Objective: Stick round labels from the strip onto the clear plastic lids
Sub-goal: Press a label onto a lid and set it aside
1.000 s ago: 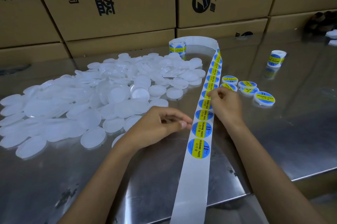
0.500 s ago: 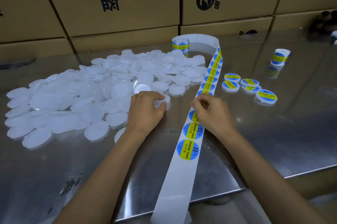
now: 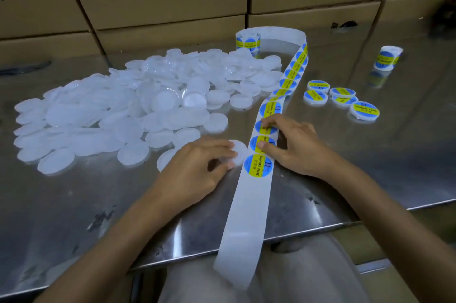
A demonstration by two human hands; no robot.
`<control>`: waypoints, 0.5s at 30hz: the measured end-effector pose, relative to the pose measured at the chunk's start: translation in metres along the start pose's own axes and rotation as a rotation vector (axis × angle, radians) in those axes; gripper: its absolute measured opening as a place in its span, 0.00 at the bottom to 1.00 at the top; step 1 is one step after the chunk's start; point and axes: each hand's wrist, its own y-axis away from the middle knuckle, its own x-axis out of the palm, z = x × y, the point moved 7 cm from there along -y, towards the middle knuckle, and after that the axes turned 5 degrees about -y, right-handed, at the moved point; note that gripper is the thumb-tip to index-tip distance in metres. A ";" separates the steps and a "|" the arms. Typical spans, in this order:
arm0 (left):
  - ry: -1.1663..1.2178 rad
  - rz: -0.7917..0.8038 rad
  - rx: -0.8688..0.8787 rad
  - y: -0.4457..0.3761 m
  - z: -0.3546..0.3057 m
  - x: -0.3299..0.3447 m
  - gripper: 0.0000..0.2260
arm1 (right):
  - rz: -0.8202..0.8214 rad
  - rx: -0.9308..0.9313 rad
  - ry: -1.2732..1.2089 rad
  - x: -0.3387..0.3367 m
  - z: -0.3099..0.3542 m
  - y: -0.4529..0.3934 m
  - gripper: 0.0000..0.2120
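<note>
One lid [image 3: 238,152] is pinched by the left hand [image 3: 197,169] beside the strip [image 3: 249,204]; the right hand [image 3: 296,147] lies flat, fingers on the labels [image 3: 259,165] — none peeled. Risk: the label could crease or land off-centre if the lid slides on the table [image 3: 370,167] — loose pile [image 3: 123,110] far left.

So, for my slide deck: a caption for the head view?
Left hand holds a clear lid beside the label strip; right hand presses the strip.
</note>
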 end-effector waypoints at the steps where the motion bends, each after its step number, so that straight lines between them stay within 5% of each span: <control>1: -0.017 -0.004 -0.014 0.002 0.001 0.001 0.09 | 0.011 -0.010 -0.001 0.001 0.001 -0.002 0.15; 8: -0.002 -0.030 0.024 -0.024 -0.014 -0.009 0.06 | 0.001 -0.096 0.058 -0.004 0.009 -0.013 0.08; 15: 0.121 0.463 0.153 -0.052 -0.016 0.024 0.31 | 0.014 -0.187 -0.021 -0.010 0.016 -0.005 0.04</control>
